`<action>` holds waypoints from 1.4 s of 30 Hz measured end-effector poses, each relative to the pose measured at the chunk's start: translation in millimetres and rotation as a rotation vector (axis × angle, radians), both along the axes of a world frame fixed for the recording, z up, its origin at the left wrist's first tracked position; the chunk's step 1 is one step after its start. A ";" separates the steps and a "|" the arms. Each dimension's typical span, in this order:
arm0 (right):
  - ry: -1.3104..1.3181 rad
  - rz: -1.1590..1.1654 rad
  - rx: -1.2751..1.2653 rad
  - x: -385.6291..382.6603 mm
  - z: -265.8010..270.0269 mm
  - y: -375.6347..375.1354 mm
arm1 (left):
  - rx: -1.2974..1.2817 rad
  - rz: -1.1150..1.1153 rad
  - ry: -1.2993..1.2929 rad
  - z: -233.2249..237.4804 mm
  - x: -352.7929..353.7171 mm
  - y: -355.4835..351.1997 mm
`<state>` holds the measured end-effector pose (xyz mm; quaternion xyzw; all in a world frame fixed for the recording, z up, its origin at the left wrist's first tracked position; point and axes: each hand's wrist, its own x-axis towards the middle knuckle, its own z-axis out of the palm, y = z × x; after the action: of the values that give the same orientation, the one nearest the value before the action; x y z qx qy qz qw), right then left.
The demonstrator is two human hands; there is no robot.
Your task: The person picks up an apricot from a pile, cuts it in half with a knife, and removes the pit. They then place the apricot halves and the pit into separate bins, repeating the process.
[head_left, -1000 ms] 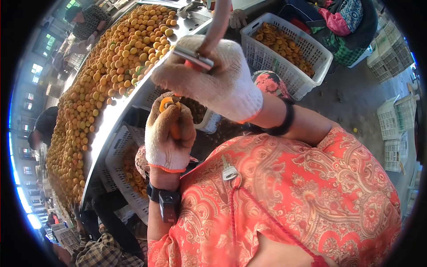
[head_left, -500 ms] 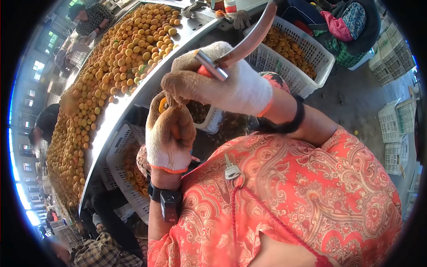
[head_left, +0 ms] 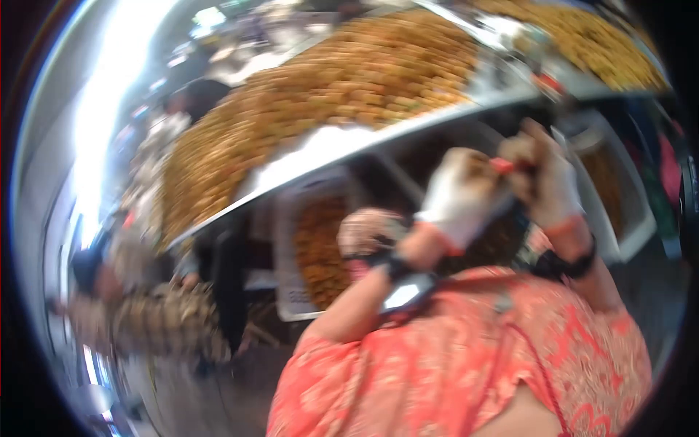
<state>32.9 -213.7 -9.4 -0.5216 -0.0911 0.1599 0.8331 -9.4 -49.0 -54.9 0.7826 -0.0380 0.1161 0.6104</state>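
Note:
My left hand (head_left: 460, 195), in a white and brown work glove, is closed near the middle right of the head view. What its fingers hold is hidden and blurred. My right hand (head_left: 547, 178), gloved the same way, is closed beside it, almost touching. A red spot between the hands looks like the handle of the curved knife (head_left: 502, 166); its blade is lost in the blur. Both hands are in front of the metal table edge (head_left: 408, 131). Beyond it lies a large heap of apricots (head_left: 328, 80).
Below the table, a white crate (head_left: 285, 291) of orange fruit pieces stands left of my arms. Another white crate (head_left: 641, 226) stands to the right. More yellow-orange fruit (head_left: 582, 44) is at the top right. A person in checked clothing (head_left: 171, 320) is at the left.
My view has swung leftward and blurred, so the table and fruit appear further right. Both hands now appear lower and further right, side by side. The knife blade was plainly visible before.

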 end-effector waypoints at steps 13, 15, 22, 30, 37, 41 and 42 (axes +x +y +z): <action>0.025 -0.302 -0.136 66.5 -40.9 30.9 | 0.636 0.167 0.162 -3.9 67.3 74.4; 0.033 -0.294 -0.186 62.4 -45.5 32.6 | 0.203 0.087 0.388 22.2 33.2 79.8; 0.058 -0.181 -0.225 62.7 -60.5 22.0 | -0.262 0.341 0.358 22.6 -54.1 151.2; 0.105 -0.045 -0.108 21.8 -24.4 36.1 | 0.788 0.927 0.500 -64.1 -147.6 307.4; 0.007 0.032 -0.325 31.1 -51.3 13.8 | -0.122 0.738 0.370 -2.4 -101.9 298.7; 0.050 0.051 -0.345 41.3 -69.3 12.9 | -0.190 0.475 0.328 3.8 -23.5 272.3; 0.030 0.074 -0.308 44.0 -73.6 13.1 | -0.194 0.438 0.333 7.6 -0.2 259.7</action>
<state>76.9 -200.6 -83.0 -0.6371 -0.0722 0.2104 0.7380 -9.6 210.7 -47.2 0.7184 0.2438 0.1179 0.6407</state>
